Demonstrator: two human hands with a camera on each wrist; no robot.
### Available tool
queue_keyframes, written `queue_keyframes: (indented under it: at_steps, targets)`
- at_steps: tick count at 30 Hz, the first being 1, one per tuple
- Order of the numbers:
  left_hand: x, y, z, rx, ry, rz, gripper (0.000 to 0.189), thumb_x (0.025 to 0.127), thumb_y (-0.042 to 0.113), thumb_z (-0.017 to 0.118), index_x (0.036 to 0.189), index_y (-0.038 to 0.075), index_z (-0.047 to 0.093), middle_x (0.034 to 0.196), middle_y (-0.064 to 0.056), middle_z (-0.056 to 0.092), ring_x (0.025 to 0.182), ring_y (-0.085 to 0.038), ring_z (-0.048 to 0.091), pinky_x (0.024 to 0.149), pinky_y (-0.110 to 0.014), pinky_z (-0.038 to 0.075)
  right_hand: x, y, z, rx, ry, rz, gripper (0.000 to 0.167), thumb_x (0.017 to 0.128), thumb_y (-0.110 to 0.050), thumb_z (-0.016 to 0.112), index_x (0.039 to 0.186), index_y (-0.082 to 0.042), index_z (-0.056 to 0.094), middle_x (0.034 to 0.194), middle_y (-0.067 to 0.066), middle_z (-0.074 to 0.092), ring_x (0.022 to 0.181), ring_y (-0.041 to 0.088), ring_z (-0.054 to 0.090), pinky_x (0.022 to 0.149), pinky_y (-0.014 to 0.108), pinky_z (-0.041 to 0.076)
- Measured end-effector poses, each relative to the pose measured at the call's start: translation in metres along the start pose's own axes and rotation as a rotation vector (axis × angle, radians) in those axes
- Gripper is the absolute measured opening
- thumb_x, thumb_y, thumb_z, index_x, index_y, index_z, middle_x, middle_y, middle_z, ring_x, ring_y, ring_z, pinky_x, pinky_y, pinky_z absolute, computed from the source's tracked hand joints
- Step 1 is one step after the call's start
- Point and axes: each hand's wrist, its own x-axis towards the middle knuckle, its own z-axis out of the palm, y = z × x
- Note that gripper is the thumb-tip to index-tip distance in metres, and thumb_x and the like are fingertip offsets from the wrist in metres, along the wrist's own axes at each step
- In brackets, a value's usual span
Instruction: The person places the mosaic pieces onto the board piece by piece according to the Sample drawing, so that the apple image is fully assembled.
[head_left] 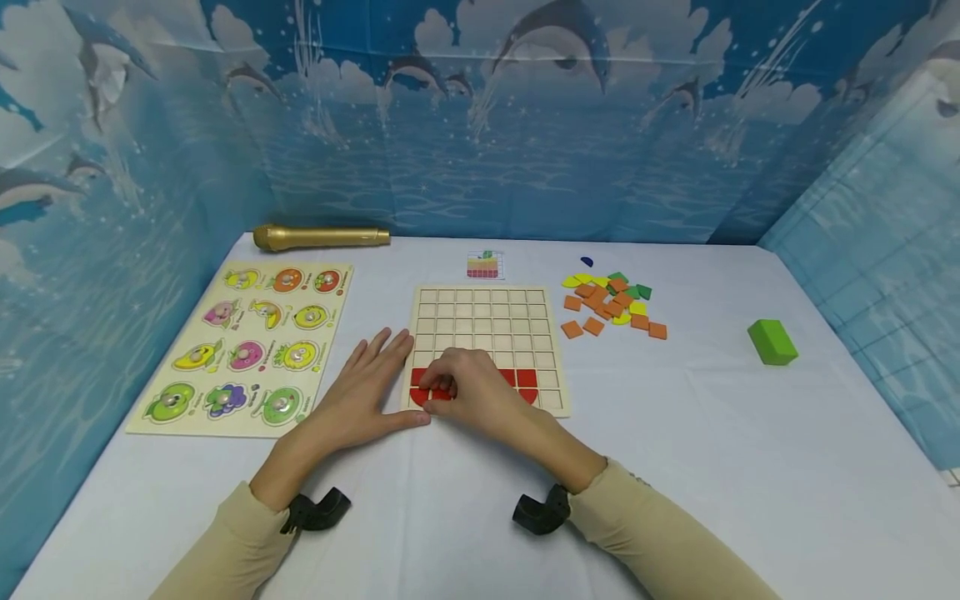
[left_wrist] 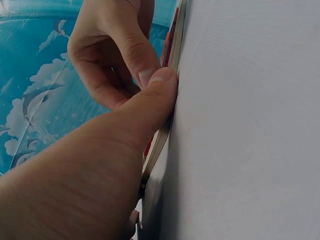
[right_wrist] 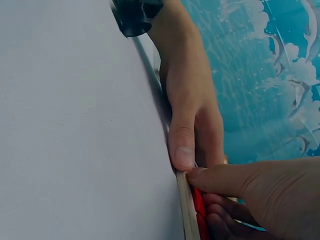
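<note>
Board (head_left: 483, 325), pale and gridded, bears red tiles (head_left: 527, 378).

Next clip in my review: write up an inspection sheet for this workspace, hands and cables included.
Surface: white tablecloth, lightly creased.
Job's things: wooden grid board with red tiles in its near rows; picture card beyond; orange tiles, yellow pieces and green pieces loose to the right.
Clutter: fruit puzzle, gold microphone, green block.
Hands: left hand spread at the board's near-left corner; right hand bent over red tiles, grip unclear.
Cables: nothing seen.
Surroundings: dolphin-print fabric.
</note>
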Motion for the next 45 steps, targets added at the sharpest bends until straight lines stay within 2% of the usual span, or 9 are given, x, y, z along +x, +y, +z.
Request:
queue_keyframes:
  at_steps: [6, 12, 20, 23, 26, 30, 36, 40, 45]
  targets:
    - [0.000, -0.001, 0.000, 0.005, 0.001, 0.001, 0.114, 0.084, 0.068, 0.077, 0.168, 0.010, 0.025, 0.176, -0.007, 0.023, 0.165, -0.033, 0.010, 0.134, -0.056, 0.005, 0.001, 0.002, -0.005, 0.035, 0.001, -0.004, 0.015, 0.087, -0.012, 0.087, 0.101, -0.008, 0.081, 0.089, 0.000, 0.073, 0.077, 0.013, 0.065, 0.068, 0.020, 0.055]
    - [0.000, -0.002, 0.001, 0.001, 0.000, 0.000, 0.115, 0.084, 0.068, 0.077, 0.168, 0.009, 0.025, 0.176, -0.007, 0.024, 0.165, -0.032, 0.010, 0.134, -0.055, 0.005, 0.002, 0.018, -0.027, 0.036, 0.071, 0.050, 0.009, 0.092, -0.013, 0.083, 0.101, -0.009, 0.082, 0.089, -0.003, 0.074, 0.079, 0.010, 0.064, 0.072, 0.023, 0.058]
    - [0.000, -0.002, 0.003, -0.001, 0.006, -0.003, 0.115, 0.084, 0.068, 0.076, 0.168, 0.008, 0.025, 0.176, -0.008, 0.023, 0.165, -0.034, 0.011, 0.133, -0.056, 0.006, -0.004, 0.055, -0.082, 0.056, 0.157, 0.231, 0.015, 0.095, -0.017, 0.080, 0.107, -0.008, 0.082, 0.097, 0.004, 0.078, 0.089, 0.019, 0.069, 0.083, 0.037, 0.063]
    - [0.000, -0.002, 0.004, -0.004, 0.016, 0.006, 0.114, 0.084, 0.067, 0.077, 0.167, 0.007, 0.027, 0.175, -0.010, 0.024, 0.164, -0.036, 0.012, 0.133, -0.057, 0.008, -0.011, 0.070, -0.104, 0.054, 0.168, 0.305, 0.019, 0.096, -0.016, 0.079, 0.112, -0.006, 0.080, 0.101, 0.008, 0.078, 0.093, 0.023, 0.071, 0.082, 0.037, 0.061]
    - [0.000, -0.001, 0.004, -0.004, 0.018, 0.009, 0.115, 0.084, 0.067, 0.077, 0.167, 0.007, 0.027, 0.175, -0.010, 0.024, 0.164, -0.035, 0.012, 0.133, -0.057, 0.008, -0.018, 0.082, -0.121, 0.058, 0.154, 0.381, 0.024, 0.095, -0.015, 0.079, 0.116, -0.004, 0.079, 0.105, 0.013, 0.076, 0.094, 0.027, 0.071, 0.075, 0.034, 0.060]
    - [0.000, -0.001, 0.003, -0.003, 0.021, 0.007, 0.115, 0.084, 0.067, 0.077, 0.167, 0.007, 0.027, 0.175, -0.010, 0.025, 0.164, -0.035, 0.013, 0.133, -0.057, 0.008, -0.027, 0.097, -0.135, -0.006, 0.088, 0.450, 0.029, 0.092, -0.010, 0.080, 0.120, -0.002, 0.077, 0.110, 0.017, 0.075, 0.097, 0.029, 0.070, 0.071, 0.032, 0.057]
    - [0.000, 0.000, 0.002, -0.003, 0.018, 0.007, 0.115, 0.084, 0.067, 0.077, 0.167, 0.007, 0.027, 0.175, -0.011, 0.025, 0.164, -0.036, 0.013, 0.133, -0.058, 0.008, -0.033, 0.113, -0.139, -0.111, 0.002, 0.460, 0.029, 0.086, 0.004, 0.082, 0.114, 0.003, 0.077, 0.112, 0.019, 0.075, 0.097, 0.030, 0.068, 0.083, 0.039, 0.061]
    - [0.000, 0.000, 0.002, 0.000, 0.016, 0.005, 0.115, 0.084, 0.066, 0.077, 0.167, 0.007, 0.027, 0.175, -0.011, 0.025, 0.164, -0.036, 0.013, 0.133, -0.058, 0.008, -0.033, 0.119, -0.138, -0.162, -0.007, 0.457, 0.024, 0.086, 0.003, 0.083, 0.109, 0.001, 0.079, 0.103, 0.015, 0.075, 0.093, 0.027, 0.065, 0.082, 0.039, 0.060]
    - [0.000, 0.000, 0.002, -0.004, 0.022, 0.009, 0.115, 0.083, 0.066, 0.078, 0.167, 0.007, 0.027, 0.175, -0.011, 0.026, 0.164, -0.037, 0.013, 0.133, -0.059, 0.009, -0.034, 0.122, -0.138, -0.218, 0.014, 0.410, 0.021, 0.084, -0.003, 0.085, 0.103, 0.001, 0.078, 0.093, 0.013, 0.074, 0.086, 0.025, 0.065, 0.077, 0.039, 0.057]
